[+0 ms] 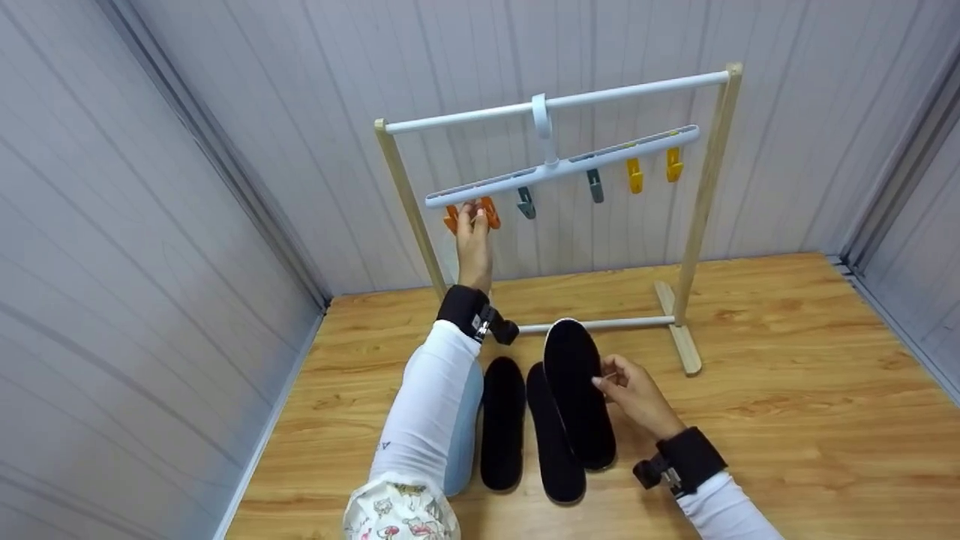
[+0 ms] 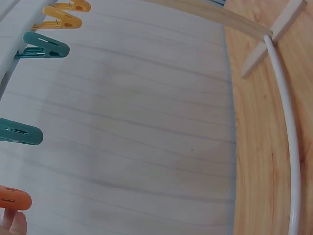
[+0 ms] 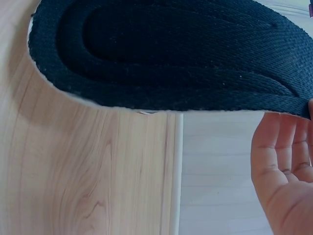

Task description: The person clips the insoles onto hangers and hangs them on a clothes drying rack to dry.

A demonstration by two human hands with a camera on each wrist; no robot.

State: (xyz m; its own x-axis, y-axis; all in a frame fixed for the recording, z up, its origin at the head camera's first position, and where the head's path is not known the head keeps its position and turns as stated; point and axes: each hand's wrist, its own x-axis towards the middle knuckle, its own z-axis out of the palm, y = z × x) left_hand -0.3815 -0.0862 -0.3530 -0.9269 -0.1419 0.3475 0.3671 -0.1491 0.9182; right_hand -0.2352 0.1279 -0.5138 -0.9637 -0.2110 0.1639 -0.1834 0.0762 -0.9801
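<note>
My left hand (image 1: 474,244) is raised to the hanger (image 1: 517,178), its thumb and fingers pinching at an orange clothes peg (image 1: 490,213) under the left end. In the left wrist view, fingertips (image 2: 18,223) lie right against that peg (image 2: 14,199). A second orange peg (image 1: 451,218) hangs just left of the hand. With thumb and fingers, my right hand (image 1: 634,394) holds a black insole (image 1: 577,390) by its right edge. This insole (image 3: 171,54) is tilted and overlaps another black insole (image 1: 551,442) on the floor in the head view.
Left of these lie a black insole (image 1: 502,424) and a light-blue one (image 1: 463,431), partly behind my left sleeve. The hanger hooks over the rack's top rail (image 1: 630,91). Dark green pegs (image 1: 595,185) and yellow pegs (image 1: 635,175) hang farther right. Pale walls enclose the wooden floor (image 1: 810,360).
</note>
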